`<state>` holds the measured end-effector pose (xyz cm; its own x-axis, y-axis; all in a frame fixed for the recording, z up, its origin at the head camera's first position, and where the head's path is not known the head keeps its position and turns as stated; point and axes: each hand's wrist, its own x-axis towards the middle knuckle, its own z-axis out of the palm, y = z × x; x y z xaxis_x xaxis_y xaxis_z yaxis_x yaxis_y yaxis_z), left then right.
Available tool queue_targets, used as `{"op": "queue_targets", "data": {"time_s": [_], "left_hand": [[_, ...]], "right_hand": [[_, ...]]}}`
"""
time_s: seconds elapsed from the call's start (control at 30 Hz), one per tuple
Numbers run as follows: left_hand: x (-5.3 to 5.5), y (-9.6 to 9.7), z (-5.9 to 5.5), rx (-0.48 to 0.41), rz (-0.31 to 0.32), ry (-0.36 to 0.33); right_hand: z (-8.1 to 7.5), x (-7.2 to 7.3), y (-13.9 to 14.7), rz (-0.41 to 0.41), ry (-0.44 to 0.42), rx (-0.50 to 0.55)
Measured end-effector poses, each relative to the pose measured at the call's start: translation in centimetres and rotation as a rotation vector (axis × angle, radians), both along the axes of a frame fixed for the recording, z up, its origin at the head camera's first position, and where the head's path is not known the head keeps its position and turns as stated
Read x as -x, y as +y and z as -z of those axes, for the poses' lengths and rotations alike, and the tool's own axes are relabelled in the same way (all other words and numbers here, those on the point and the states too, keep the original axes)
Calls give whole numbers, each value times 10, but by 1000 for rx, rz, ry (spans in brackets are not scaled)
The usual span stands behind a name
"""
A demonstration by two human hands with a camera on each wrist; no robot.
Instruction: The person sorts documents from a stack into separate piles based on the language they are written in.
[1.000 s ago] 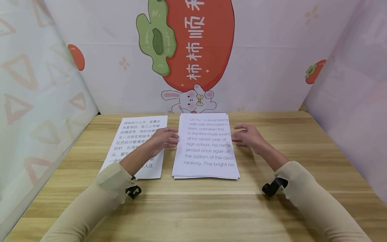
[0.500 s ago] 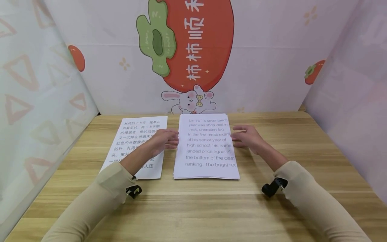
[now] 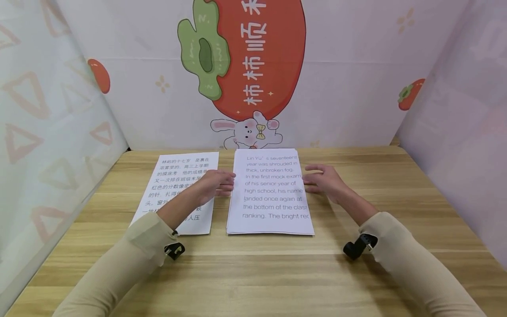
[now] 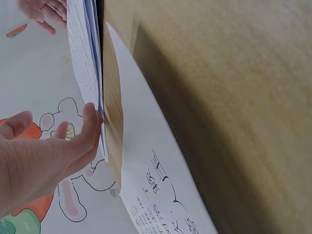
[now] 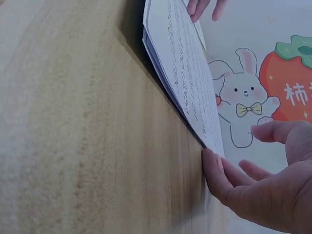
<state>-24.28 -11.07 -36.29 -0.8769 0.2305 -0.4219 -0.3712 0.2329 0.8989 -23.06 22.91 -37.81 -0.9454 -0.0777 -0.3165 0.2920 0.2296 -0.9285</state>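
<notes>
A stack of white paper sheets (image 3: 273, 224) printed with English text lies flat in the middle of the table. My left hand (image 3: 211, 185) has its fingertips at the stack's left long edge; in the left wrist view those fingers (image 4: 87, 129) are extended against the sheets' sides, the thumb raised. On the opposite edge my right hand (image 3: 326, 181) touches with relaxed fingers, and the right wrist view shows its fingertips (image 5: 210, 161) right at the sheets' border. Another sheet with Chinese text (image 3: 166, 176) lies to the left, partly covered by my left hand and forearm.
The wooden table (image 3: 253, 281) ends at a printed backdrop (image 3: 348, 101) with a rabbit and a big red persimmon. Pale cloth walls stand at left and right. A black wrist strap (image 3: 359, 246) shows at the right cuff, another strap (image 3: 174, 251) at the left.
The sheets' near edges line up more evenly than a second ago, with the stack's lower left corner shifted slightly right. Both hands have stayed nearly in place at its sides.
</notes>
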Motion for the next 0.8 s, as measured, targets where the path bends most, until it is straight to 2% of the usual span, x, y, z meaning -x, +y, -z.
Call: {"op": "queue_targets", "data": {"time_s": [0.43,0.8], "left_hand": [[-1,0,-1,31,15,39],[-3,0,0,31,32,46]], "right_hand": [[0,-4,-3,31,34,13],[-4,-2,-3,-15,137,-59]]}}
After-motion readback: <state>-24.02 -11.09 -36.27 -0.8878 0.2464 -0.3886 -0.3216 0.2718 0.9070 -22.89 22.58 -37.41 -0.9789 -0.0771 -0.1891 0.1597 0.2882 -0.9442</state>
